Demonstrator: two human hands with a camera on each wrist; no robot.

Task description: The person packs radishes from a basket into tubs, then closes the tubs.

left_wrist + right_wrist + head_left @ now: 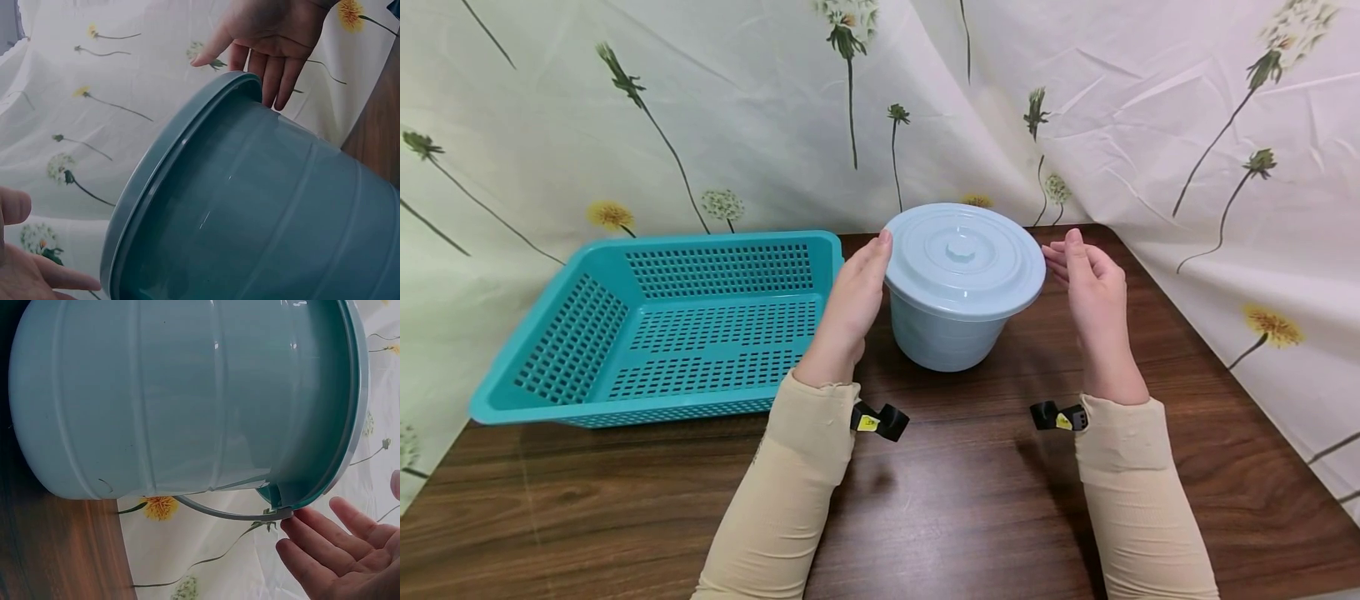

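A light blue plastic bucket (946, 337) stands upright, topped by a round, wide-rimmed lid (917, 258) of the same colour. Beside the lid's left edge is my left hand (850, 304), its fingers straight and fingertips right at the rim. My right hand (1096, 304) is held at the opposite side, palm turned inward and fingers extended. In the right wrist view, the fingertips of that hand reach the spot where the thin bail handle (228, 515) meets the bucket under the lid. Neither hand grips anything.
Left of the bucket sits a teal perforated plastic basket (662, 410) on the dark wooden table (955, 517). A white cloth (760, 100) with dandelion prints hangs behind the table and along its right side.
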